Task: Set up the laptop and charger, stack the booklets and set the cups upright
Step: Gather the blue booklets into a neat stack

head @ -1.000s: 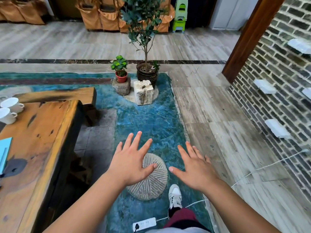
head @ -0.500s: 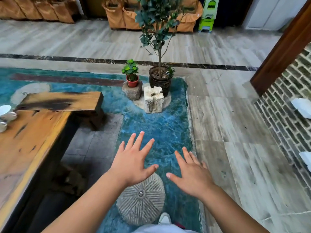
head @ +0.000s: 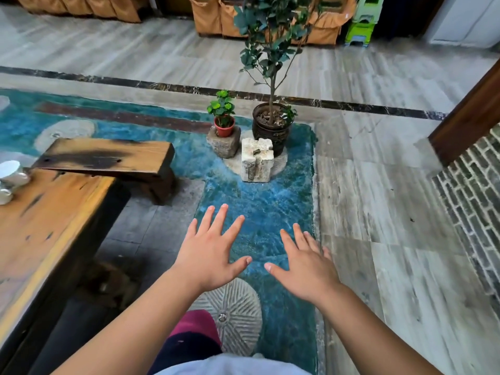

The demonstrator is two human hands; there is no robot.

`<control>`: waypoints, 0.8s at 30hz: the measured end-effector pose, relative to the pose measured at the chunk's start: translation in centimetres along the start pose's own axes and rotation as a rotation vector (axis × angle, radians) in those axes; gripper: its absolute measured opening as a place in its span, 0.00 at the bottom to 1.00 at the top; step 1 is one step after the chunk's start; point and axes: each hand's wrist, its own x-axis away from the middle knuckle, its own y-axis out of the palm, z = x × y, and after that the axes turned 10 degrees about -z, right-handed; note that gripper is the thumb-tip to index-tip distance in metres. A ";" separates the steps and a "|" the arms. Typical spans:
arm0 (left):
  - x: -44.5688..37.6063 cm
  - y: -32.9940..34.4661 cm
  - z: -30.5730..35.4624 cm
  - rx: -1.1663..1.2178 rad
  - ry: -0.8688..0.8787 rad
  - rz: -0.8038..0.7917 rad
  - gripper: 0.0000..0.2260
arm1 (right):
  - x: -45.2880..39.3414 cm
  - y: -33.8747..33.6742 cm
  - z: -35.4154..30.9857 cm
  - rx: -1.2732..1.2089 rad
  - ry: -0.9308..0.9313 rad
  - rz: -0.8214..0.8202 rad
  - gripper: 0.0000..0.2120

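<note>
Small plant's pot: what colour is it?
Red-orange; the small pot sits on a rough stone block, seen in the head view.

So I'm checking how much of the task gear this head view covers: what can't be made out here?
- Laptop, charger, booklets: none in the head view.
- Cups: cut off by the left edge and blurred, so upright or tipped is unclear.
- Wooden table: mostly beyond the left edge.
- Left hand and right hand: clear, open, holding nothing.

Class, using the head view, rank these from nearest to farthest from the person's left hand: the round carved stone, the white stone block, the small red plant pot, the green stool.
From the left hand:
1. Round carved stone, just below it.
2. White stone block, ahead on the blue floor.
3. Small red plant pot, beyond, slightly left.
4. Green stool, far back right.
</note>
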 end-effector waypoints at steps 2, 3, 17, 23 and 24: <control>-0.2 0.0 -1.1 0.013 -0.021 -0.001 0.41 | -1.1 -0.3 -1.1 0.020 -0.024 -0.011 0.43; -0.2 0.1 -1.8 0.023 -0.034 -0.002 0.41 | -1.7 -0.5 -1.8 0.036 -0.038 -0.018 0.44; 9.2 2.3 -23.6 0.229 -0.552 -0.057 0.41 | -13.6 -1.3 -26.9 0.369 -0.485 -0.136 0.43; 16.1 4.1 -31.1 0.334 -0.819 -0.065 0.40 | -16.0 1.3 -39.5 0.518 -0.710 -0.228 0.43; 17.0 4.4 -31.8 0.350 -0.862 -0.069 0.40 | -16.2 1.8 -41.3 0.545 -0.746 -0.243 0.43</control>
